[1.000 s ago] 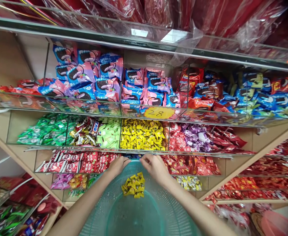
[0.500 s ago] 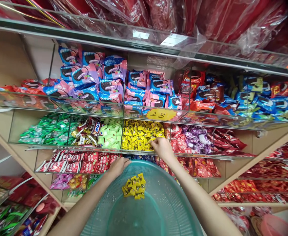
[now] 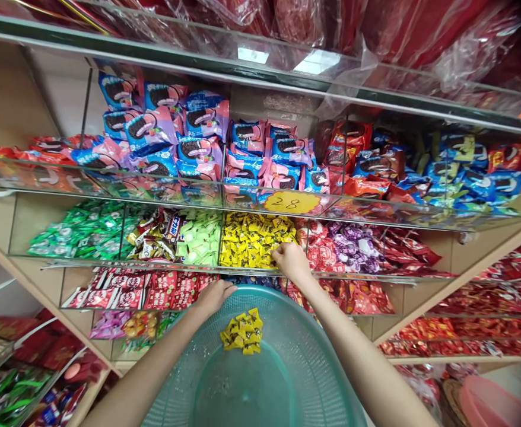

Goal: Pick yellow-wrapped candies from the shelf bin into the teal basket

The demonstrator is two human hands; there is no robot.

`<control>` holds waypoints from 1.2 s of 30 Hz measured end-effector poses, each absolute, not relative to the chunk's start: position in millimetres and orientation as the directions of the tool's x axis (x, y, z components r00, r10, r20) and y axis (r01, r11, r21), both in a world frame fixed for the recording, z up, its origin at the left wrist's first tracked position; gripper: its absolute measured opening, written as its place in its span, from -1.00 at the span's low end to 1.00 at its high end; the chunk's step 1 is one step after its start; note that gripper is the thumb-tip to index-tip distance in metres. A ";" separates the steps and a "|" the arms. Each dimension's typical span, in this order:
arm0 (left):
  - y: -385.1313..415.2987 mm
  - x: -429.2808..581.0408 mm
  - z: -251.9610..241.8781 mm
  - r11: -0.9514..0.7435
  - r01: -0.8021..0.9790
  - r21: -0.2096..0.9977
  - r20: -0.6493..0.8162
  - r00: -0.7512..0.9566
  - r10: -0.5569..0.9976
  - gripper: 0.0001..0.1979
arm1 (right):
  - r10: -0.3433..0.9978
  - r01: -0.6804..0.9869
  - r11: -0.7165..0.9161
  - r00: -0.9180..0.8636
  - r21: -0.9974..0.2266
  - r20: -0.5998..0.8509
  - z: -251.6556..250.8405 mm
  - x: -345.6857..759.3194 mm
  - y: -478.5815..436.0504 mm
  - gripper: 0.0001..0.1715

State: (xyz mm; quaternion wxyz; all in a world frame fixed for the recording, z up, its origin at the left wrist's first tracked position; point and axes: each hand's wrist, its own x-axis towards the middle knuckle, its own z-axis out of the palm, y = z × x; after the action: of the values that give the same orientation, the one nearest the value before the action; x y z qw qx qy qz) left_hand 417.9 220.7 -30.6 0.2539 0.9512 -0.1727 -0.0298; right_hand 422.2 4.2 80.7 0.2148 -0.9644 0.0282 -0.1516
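Observation:
A green plastic basket [image 3: 305, 367] sits low in front of me with a small heap of yellow wrapped candies [image 3: 243, 333] inside. My left hand [image 3: 213, 296] grips the basket's far rim. My right hand [image 3: 291, 261] reaches into the shelf compartment of yellow wrapped candies [image 3: 251, 240], fingers curled into the pile. What the fingers hold is hidden.
Clear acrylic bins [image 3: 109, 264] hold green candies [image 3: 86, 234], light-green sweets [image 3: 200, 240], red and purple sweets [image 3: 349, 246]. Above lie cookie packs [image 3: 189, 148] and a yellow "28" price tag [image 3: 289, 203]. Red packets [image 3: 153, 290] fill the lower shelf. Wooden shelf frames slope on both sides.
My right hand left the basket rim and rose into the yellow candy bin, where it stays. My left hand has kept its hold on the rim.

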 end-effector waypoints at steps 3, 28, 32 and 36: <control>219.7 417.4 -28.4 -0.815 -0.306 0.492 0.020 0.940 -0.342 -0.60 | -0.102 0.056 -0.892 0.941 -0.448 0.322 85.5 415.6 4.0 -0.72; 220.6 418.7 -35.0 -0.816 -0.305 0.491 0.039 0.944 -0.329 -0.60 | 0.674 0.514 -0.716 0.684 -0.473 -0.278 -28.2 384.6 66.3 -0.74; 220.9 419.1 -35.5 -0.814 -0.309 0.493 0.038 0.942 -0.335 -0.60 | 0.697 0.581 -0.715 0.641 -0.390 -0.323 -38.3 382.1 84.3 -0.78; 220.6 418.1 -34.9 -0.816 -0.302 0.493 0.033 0.944 -0.329 -0.60 | 0.645 0.574 -0.764 0.688 -0.295 -0.334 -47.2 377.6 96.9 -0.87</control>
State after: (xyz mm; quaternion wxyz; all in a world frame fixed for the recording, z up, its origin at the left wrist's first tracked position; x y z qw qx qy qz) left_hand 418.1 220.6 -34.9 0.2540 0.9525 -0.1657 -0.0271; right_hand 377.6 96.9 -47.2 0.0836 -0.9148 -0.3329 0.2127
